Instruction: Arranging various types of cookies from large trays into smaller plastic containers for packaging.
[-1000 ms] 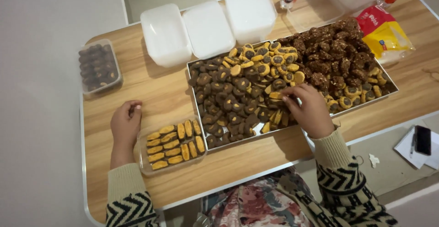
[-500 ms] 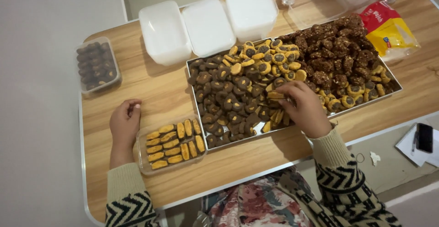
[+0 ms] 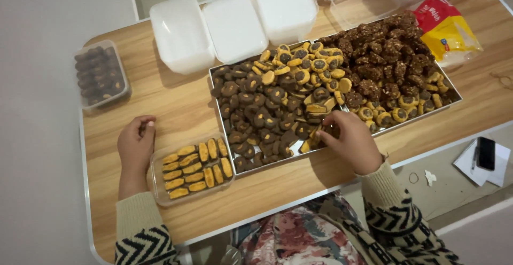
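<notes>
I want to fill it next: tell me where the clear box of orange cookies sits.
In the head view, the clear box of orange cookies sits near the table's front edge, against the left hand, just left of the metal tray.

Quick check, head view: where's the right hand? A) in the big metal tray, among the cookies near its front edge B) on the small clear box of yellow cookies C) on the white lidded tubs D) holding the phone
A: the right hand has its fingers in the metal tray, on cookies near the front edge; the left hand rests on the table beside the small clear box.
</notes>
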